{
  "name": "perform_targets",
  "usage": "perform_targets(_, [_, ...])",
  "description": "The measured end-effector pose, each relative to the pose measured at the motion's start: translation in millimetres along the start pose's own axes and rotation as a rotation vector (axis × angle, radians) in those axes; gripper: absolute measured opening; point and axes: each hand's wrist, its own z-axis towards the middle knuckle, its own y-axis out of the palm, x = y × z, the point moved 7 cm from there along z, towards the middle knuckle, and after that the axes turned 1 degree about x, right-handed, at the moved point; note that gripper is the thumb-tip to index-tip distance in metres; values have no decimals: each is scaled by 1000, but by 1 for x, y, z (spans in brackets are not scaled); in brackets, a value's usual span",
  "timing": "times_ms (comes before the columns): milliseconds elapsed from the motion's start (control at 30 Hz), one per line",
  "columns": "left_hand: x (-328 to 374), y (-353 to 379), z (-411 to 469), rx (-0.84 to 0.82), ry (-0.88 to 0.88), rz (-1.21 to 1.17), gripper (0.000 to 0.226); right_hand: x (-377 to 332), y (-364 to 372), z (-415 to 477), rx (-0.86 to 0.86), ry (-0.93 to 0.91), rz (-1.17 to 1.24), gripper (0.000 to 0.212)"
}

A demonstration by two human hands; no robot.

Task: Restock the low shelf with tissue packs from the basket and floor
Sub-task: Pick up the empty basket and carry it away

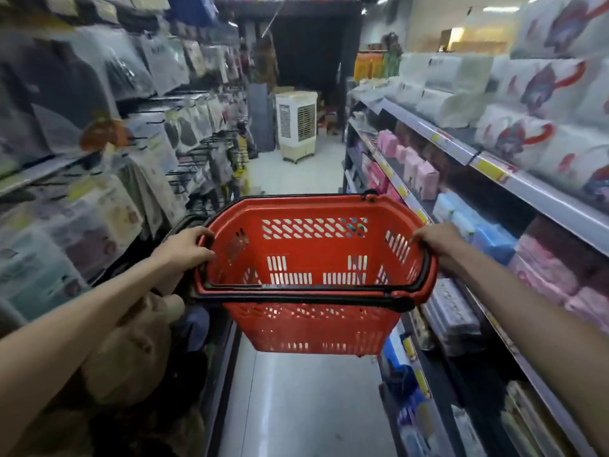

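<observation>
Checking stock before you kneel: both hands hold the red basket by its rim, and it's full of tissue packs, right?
Not full: the head view shows the red basket empty, its slotted bottom bare. The left hand and right hand do grip its rim.

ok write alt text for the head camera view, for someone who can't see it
The left hand and right hand grip the side rims of an empty red shopping basket held above the aisle floor. Tissue packs fill the shelves on the right, hanging packaged goods the left, and a white air cooler stands at the far end.
</observation>
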Motion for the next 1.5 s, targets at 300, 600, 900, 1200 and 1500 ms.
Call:
perform_targets(300, [11,-25,204,-36,24,0,78,-58,103,200,-40,50,32,43])
perform_targets(600, [37,-16,404,-3,-14,48,56,-103,189,379,4,97,-102,16])
perform_targets(900, [69,6,609,-36,-114,78,49,-142,299,572,-165,229,-198,31])
perform_targets(1200, [71,6,820,5,-122,80,60,-200,410,767,-125,196,-247,23])
perform_targets(1500, [50,28,1068,-62,-46,67,61,-236,536,941,-61,214,-324,17])
